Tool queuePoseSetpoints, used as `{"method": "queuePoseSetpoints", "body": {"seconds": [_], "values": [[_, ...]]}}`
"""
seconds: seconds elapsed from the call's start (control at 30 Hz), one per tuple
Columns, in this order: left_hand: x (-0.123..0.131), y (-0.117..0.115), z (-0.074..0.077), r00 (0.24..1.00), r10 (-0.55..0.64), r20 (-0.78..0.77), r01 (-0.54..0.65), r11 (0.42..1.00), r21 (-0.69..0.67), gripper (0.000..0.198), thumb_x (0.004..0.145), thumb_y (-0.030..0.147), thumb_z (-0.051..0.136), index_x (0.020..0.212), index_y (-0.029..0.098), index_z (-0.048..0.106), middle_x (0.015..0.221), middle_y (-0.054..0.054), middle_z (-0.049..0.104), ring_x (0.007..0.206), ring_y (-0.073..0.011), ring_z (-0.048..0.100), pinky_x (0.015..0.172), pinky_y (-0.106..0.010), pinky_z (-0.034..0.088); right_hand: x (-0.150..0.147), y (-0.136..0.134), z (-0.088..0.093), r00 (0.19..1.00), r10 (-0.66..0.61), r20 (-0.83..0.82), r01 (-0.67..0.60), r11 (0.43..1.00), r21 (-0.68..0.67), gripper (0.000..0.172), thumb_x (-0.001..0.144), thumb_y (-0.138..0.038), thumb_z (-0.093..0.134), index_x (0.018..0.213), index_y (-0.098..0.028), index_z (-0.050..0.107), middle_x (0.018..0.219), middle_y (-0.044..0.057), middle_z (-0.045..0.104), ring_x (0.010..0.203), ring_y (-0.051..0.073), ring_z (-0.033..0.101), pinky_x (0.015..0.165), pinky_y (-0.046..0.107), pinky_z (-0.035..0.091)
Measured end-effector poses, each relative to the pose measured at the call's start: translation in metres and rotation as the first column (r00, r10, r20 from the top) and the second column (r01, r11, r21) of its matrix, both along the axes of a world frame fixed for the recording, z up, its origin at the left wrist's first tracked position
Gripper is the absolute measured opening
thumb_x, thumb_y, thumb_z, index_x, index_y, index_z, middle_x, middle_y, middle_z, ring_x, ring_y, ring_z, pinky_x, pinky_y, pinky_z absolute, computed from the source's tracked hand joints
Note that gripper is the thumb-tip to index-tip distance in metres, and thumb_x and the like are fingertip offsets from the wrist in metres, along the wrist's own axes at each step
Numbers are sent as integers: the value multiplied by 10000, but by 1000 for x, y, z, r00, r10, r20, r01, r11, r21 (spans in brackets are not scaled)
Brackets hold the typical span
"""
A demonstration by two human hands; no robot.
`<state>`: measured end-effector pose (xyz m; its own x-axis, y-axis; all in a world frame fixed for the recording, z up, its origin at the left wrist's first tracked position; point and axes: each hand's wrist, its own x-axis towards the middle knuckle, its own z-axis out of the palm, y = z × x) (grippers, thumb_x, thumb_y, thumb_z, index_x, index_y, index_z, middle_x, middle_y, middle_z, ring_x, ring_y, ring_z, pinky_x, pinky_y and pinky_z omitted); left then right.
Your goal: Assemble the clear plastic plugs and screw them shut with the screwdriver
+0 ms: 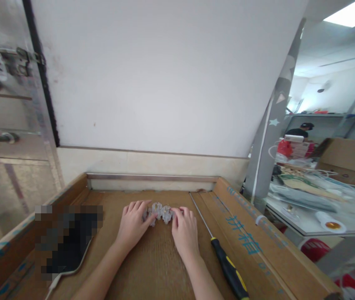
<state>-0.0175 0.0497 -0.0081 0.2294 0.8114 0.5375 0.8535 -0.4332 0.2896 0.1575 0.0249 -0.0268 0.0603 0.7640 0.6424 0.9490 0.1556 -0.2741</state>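
Observation:
A short row of small clear plastic pieces [166, 214] with metal-looking bits on top lies low over the cardboard, between my two hands. My left hand [133, 221] has its thumb and fingers closed around the left end of the row. At the right end, my right hand [185, 229] grips with bent fingers, and its fingertips partly hide the piece there. Exactly what the pieces are is too small to make out. To the right of my right hand lies a long screwdriver [227, 264] with a black and yellow handle, its shaft pointing away from me.
Cardboard with raised sides [243, 225] lines the work surface. A dark, partly pixelated device [71, 246] with a white cable lies at left. A white panel [165, 83] rises behind. At right stand a cluttered table [308, 216] and, farther back, a person [299, 132].

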Motion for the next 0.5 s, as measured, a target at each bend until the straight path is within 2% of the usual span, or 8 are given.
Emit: {"method": "queuePoseSetpoints", "body": {"seconds": [0.1, 0.27, 0.4, 0.5], "values": [[-4, 0, 0, 1000, 15, 12, -15, 1000, -2, 365, 796, 419, 590, 1113, 244, 540, 1047, -32, 661, 987, -239, 561, 853, -385, 353, 0, 0, 0, 1000, -4, -31, 5, 1000, 15, 288, 825, -100, 422, 1007, -232, 604, 952, 80, 571, 888, 240, 524, 711, 351, 409], [-9, 6, 1, 1000, 16, 26, -15, 1000, -18, 237, 825, 376, 552, 1034, 264, 570, 976, -1, 683, 931, -211, 594, 788, -342, 390, -2, -4, 7, 995, 20, -102, -12, 997, 74, 329, 841, -115, 397, 1131, -199, 528, 958, 85, 569, 875, 220, 532, 721, 338, 418], [-12, 4, 5, 999, 23, 32, -22, 999, -23, 242, 827, 406, 537, 1008, 253, 582, 982, -8, 682, 924, -213, 593, 764, -334, 404, -5, -7, 15, 988, 39, -151, -17, 990, 143, 281, 871, -165, 367, 1124, -161, 490, 886, 64, 577, 833, 176, 541, 736, 285, 431], [-12, 0, 6, 1000, 7, 14, -7, 1000, -20, 269, 789, 442, 573, 979, 254, 597, 964, -8, 682, 921, -224, 585, 778, -347, 394, -8, -6, 17, 989, -11, -146, 35, 987, 156, 280, 859, -185, 382, 1111, -138, 494, 883, 81, 583, 849, 198, 542, 740, 307, 432]]}}
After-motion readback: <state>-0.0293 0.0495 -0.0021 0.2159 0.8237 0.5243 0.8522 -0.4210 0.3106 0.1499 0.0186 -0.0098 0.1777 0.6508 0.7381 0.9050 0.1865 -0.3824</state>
